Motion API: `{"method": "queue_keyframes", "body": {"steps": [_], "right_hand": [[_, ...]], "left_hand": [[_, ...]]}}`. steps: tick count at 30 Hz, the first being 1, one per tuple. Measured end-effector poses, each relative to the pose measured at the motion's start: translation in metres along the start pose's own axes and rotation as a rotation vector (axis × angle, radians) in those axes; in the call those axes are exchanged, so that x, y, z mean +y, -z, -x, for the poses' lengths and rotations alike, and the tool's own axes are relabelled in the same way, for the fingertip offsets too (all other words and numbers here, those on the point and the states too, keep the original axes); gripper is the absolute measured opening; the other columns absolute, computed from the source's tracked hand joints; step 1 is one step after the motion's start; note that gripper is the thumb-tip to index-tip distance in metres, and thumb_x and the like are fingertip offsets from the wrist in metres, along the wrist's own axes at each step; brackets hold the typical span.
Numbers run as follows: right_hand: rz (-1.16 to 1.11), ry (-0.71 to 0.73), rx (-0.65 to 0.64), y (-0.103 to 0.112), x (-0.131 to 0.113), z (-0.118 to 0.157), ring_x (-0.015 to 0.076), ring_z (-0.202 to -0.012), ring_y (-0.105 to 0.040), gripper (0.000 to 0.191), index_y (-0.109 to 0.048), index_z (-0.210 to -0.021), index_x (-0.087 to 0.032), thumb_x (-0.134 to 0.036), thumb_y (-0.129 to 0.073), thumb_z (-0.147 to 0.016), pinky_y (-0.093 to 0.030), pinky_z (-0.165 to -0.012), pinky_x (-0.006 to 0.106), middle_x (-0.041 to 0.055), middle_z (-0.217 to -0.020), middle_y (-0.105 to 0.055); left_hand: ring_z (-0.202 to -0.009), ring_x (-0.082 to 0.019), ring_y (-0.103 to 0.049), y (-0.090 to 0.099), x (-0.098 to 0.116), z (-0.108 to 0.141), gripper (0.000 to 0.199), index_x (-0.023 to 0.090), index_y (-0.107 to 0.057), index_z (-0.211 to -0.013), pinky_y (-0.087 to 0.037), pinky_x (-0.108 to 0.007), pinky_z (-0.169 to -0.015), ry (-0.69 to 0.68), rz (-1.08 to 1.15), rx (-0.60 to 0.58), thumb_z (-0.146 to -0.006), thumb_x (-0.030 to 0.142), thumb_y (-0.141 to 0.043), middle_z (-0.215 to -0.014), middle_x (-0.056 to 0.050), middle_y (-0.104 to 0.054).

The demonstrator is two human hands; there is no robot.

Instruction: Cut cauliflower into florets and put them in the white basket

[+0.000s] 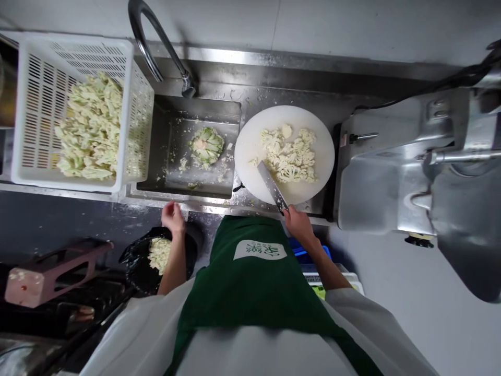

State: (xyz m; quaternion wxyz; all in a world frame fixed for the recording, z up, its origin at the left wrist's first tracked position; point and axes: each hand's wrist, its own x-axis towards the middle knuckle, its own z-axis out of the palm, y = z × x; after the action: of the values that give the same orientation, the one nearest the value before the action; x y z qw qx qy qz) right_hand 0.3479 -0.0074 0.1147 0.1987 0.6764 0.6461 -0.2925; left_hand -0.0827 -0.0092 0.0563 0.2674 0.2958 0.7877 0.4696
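In my right hand (298,223) is the handle of a kitchen knife (271,184). Its blade lies tilted over the lower left of a round white cutting board (248,151), touching or close to cut cauliflower florets (291,156). My left hand (173,216) hovers by the front edge of the sink, fingers loosely bent and apart, with nothing visible in it. Below that hand is a black-bagged bin (135,261) holding cauliflower scraps (159,255). A whole cauliflower (207,146), stem side up, sits in the sink (156,156) among crumbs.
A white basket (124,120) piled with cauliflower pieces (92,125) stands left of the sink. The tap (156,36) arches behind it. A metal slicing machine (391,167) borders the board on the right. At lower left is a pink frame-like object (55,277).
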Motion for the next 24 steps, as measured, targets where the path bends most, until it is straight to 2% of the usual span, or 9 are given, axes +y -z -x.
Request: {"method": "queue_keyframes", "body": {"steps": [2,5,7,9,11,14,16,20,24], "right_hand": [[-0.026,0.010,-0.007,-0.003,-0.004,0.002,0.0259,-0.089,-0.072,0.035,-0.059,-0.119,-0.016,-0.036,-0.032,-0.109,-0.041,-0.075,0.030,0.0122,-0.096,-0.075],[-0.071,0.015,-0.007,-0.008,-0.008,0.004,0.0255,-0.091,-0.072,0.036,-0.058,-0.121,-0.016,-0.036,-0.030,-0.110,-0.043,-0.078,0.031,0.0126,-0.098,-0.075],[-0.093,0.006,-0.001,-0.011,-0.009,0.005,0.0257,-0.092,-0.072,0.037,-0.058,-0.122,-0.016,-0.037,-0.030,-0.110,-0.044,-0.079,0.031,0.0133,-0.099,-0.074],[-0.111,-0.005,0.006,-0.015,-0.010,0.006,0.0260,-0.093,-0.072,0.036,-0.057,-0.123,-0.016,-0.037,-0.030,-0.110,-0.046,-0.079,0.032,0.0139,-0.099,-0.074],[-0.136,-0.010,0.023,-0.019,-0.011,0.006,0.0262,-0.092,-0.073,0.036,-0.056,-0.124,-0.015,-0.036,-0.031,-0.110,-0.047,-0.078,0.032,0.0142,-0.099,-0.074],[-0.188,0.003,0.045,-0.023,-0.011,0.007,0.0263,-0.090,-0.073,0.035,-0.056,-0.124,-0.015,-0.035,-0.030,-0.110,-0.048,-0.077,0.032,0.0140,-0.097,-0.074],[-0.213,0.017,0.043,-0.024,-0.009,0.008,0.0268,-0.090,-0.074,0.035,-0.056,-0.122,-0.015,-0.035,-0.030,-0.109,-0.048,-0.076,0.032,0.0140,-0.096,-0.075],[-0.178,0.053,0.028,-0.022,-0.007,0.008,0.0282,-0.091,-0.074,0.036,-0.055,-0.123,-0.015,-0.035,-0.028,-0.110,-0.048,-0.076,0.033,0.0152,-0.096,-0.075],[-0.151,0.159,-0.018,-0.014,-0.011,-0.001,0.0282,-0.094,-0.074,0.035,-0.056,-0.122,-0.017,-0.035,-0.029,-0.110,-0.047,-0.078,0.032,0.0144,-0.099,-0.076]], "left_hand": [[-0.087,-0.018,-0.063,-0.081,0.031,-0.027,0.036,0.017,-0.062,-0.096,-0.054,-0.031,-0.080,-0.227,0.032,-0.084,-0.085,0.051,-0.068,-0.093,-0.006,-0.065],[-0.106,-0.025,-0.064,-0.210,0.097,-0.051,0.039,0.018,-0.065,-0.117,-0.054,-0.042,-0.095,-0.586,-0.006,-0.530,-0.094,0.049,-0.060,-0.115,-0.013,-0.067],[-0.130,-0.034,-0.053,-0.280,0.137,-0.056,0.053,0.018,-0.062,-0.131,-0.044,-0.053,-0.111,-0.822,-0.117,-0.834,-0.089,0.049,-0.068,-0.138,-0.017,-0.058],[-0.141,-0.040,-0.043,-0.331,0.163,-0.058,0.062,0.019,-0.062,-0.135,-0.035,-0.061,-0.117,-0.950,-0.252,-1.095,-0.082,0.047,-0.076,-0.150,-0.017,-0.049],[-0.140,-0.041,-0.044,-0.361,0.173,-0.059,0.061,0.019,-0.068,-0.129,-0.033,-0.062,-0.118,-0.966,-0.334,-1.292,-0.075,0.044,-0.082,-0.148,-0.016,-0.052],[-0.126,-0.034,-0.057,-0.374,0.173,-0.064,0.052,0.018,-0.073,-0.115,-0.043,-0.050,-0.114,-0.797,-0.237,-1.369,-0.071,0.041,-0.086,-0.129,-0.014,-0.065],[-0.104,-0.027,-0.066,-0.369,0.172,-0.068,0.049,0.018,-0.071,-0.115,-0.055,-0.041,-0.096,-0.523,-0.094,-1.307,-0.074,0.044,-0.084,-0.110,-0.011,-0.070],[-0.069,-0.017,-0.064,-0.340,0.176,-0.074,0.046,0.019,-0.065,-0.114,-0.055,-0.030,-0.062,0.082,0.210,-1.236,-0.088,0.056,-0.067,-0.089,-0.006,-0.069],[-0.071,-0.018,-0.066,-0.298,0.182,-0.082,0.049,0.020,-0.065,-0.111,-0.055,-0.029,-0.060,0.250,0.470,-1.112,-0.094,0.064,-0.053,-0.093,-0.008,-0.070]]}}
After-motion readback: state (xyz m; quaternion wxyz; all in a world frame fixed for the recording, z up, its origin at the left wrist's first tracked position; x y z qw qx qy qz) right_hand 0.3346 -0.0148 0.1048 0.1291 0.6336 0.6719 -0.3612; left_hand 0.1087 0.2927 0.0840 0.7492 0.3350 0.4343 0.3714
